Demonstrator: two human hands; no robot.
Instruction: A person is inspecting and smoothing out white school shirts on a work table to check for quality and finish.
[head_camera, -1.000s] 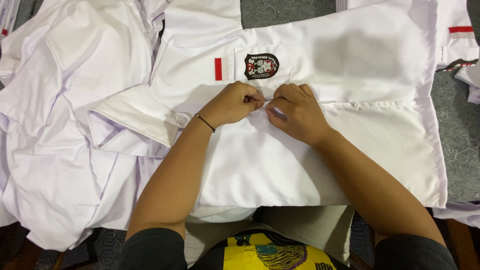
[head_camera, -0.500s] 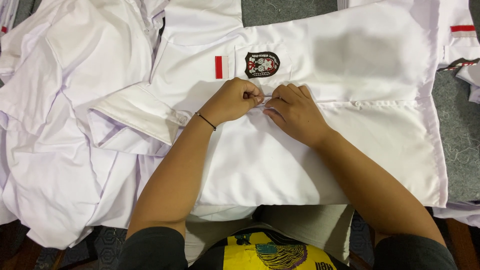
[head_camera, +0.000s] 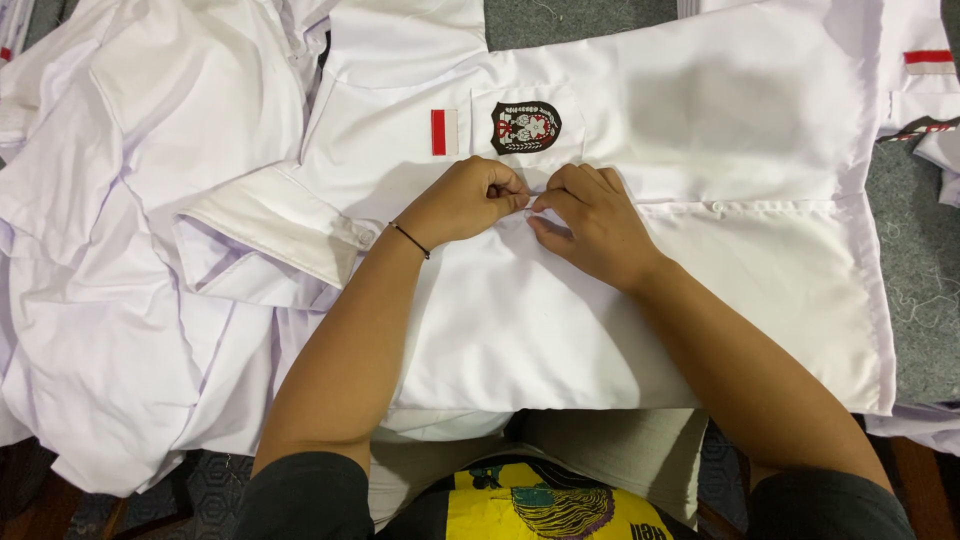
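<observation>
Left hand and right hand meeting fingertip to fingertip, pinching button placket of white shirt lying flat across lap, just below embroidered badge. Judged step: fastening button. Next move requiring fine thumb pressure, fabric taut.

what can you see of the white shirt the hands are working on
The white shirt lies flat and spread out, collar away from the person, in smooth woven cloth. A small red and white patch and a dark shield-shaped badge sit on its chest. A buttoned placket runs sideways across the middle. The left hand and right hand pinch the cloth there, fingertips together. Other white garments overlap its left side; its near hem hangs toward the lap.
</observation>
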